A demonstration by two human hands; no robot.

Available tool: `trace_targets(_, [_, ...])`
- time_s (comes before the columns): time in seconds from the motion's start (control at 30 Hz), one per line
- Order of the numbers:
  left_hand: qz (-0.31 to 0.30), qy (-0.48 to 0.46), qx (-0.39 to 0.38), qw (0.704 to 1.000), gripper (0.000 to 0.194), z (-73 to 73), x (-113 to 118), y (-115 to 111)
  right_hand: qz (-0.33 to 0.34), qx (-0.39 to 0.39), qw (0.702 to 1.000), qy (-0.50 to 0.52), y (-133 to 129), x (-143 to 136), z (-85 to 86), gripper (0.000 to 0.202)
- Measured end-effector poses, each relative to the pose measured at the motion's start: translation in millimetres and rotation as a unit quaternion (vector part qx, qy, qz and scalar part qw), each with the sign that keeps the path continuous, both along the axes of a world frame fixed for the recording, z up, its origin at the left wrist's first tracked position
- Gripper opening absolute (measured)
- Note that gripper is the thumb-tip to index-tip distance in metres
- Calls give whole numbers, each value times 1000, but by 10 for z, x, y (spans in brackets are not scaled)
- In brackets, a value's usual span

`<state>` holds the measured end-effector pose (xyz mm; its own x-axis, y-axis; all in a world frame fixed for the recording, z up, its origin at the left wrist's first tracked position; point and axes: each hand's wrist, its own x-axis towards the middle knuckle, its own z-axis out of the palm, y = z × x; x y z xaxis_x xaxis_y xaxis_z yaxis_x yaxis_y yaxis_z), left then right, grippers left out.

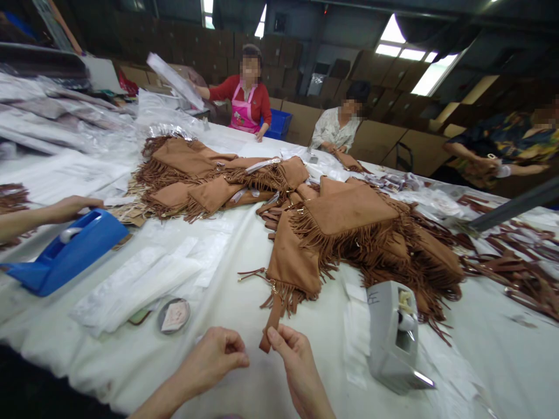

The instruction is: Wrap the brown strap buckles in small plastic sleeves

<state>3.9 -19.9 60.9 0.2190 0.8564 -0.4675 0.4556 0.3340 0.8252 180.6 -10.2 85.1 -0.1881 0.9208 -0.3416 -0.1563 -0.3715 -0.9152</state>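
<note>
At the front of the table, my right hand (297, 358) pinches the end of a brown wrist strap (273, 323) between thumb and fingers. The strap hangs from a brown fringed suede pouch (294, 256) lying flat at the near edge of a pile. My left hand (216, 355) is just left of the strap end, apart from it, with fingers curled in toward the thumb. Whatever may be between those fingertips is too small to make out. Behind the pouch rises a heap of similar fringed bags (353, 209).
A grey tape dispenser (384, 343) stands to the right, beside white plastic strips (356, 331). To the left lie clear plastic bags (140, 285) and a round dish (173, 316). Another person's hand (74, 209) is at a blue tape dispenser (78, 250). Several co-workers stand across the table.
</note>
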Motion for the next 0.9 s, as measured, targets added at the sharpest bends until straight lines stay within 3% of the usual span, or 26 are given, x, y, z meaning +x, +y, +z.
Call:
trace_targets(0.33, [-14,21,4,1000,18,47,-13,-3,22,26,993,-109,12,18,-165,37])
trace_targets(0.5, [26,-81,-31,996,20,-62,33,14,20,35,991,-127,10,1,-200,38])
trace_targets(0.6, [78,-209,-68,972,32,-97,108,-12,-17,12,995,-97,-13,-44,-259,38])
trace_targets(0.7, [78,-307,-72,946,44,-73,176,-55,-47,-16,997,-53,-60,-126,-338,37])
trace_targets(0.9, [28,-328,-100,939,45,-9,66,-123,-49,-115,990,60,-24,-198,-402,39])
